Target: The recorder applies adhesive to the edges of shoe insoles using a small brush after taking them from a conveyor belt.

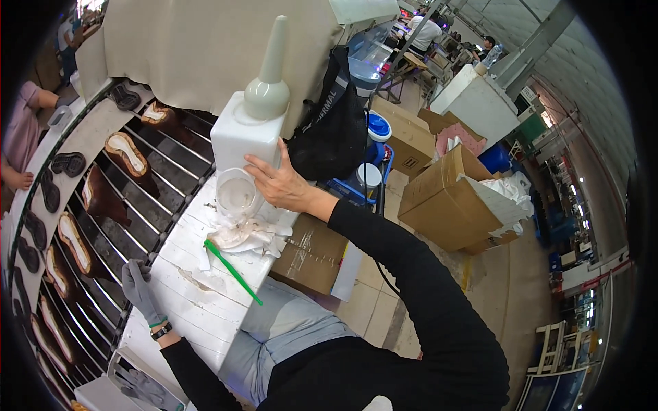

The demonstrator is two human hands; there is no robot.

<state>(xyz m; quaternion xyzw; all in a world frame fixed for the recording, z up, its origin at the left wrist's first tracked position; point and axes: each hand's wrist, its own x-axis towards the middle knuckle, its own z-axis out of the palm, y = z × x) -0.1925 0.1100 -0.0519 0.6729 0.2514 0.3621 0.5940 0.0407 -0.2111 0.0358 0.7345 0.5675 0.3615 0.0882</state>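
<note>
- Right grip point(279, 183) was at the cup point(238, 196) (couldn't tell if grasping); a careless bump could've tipped it
- Left grip point(141, 292) looked curled, hold unclear

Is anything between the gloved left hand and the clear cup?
Nothing visible blocks the straight path from the left hand to the cup: it crosses bare white tabletop. The crumpled rag and green stick lie just right of that path.
</note>
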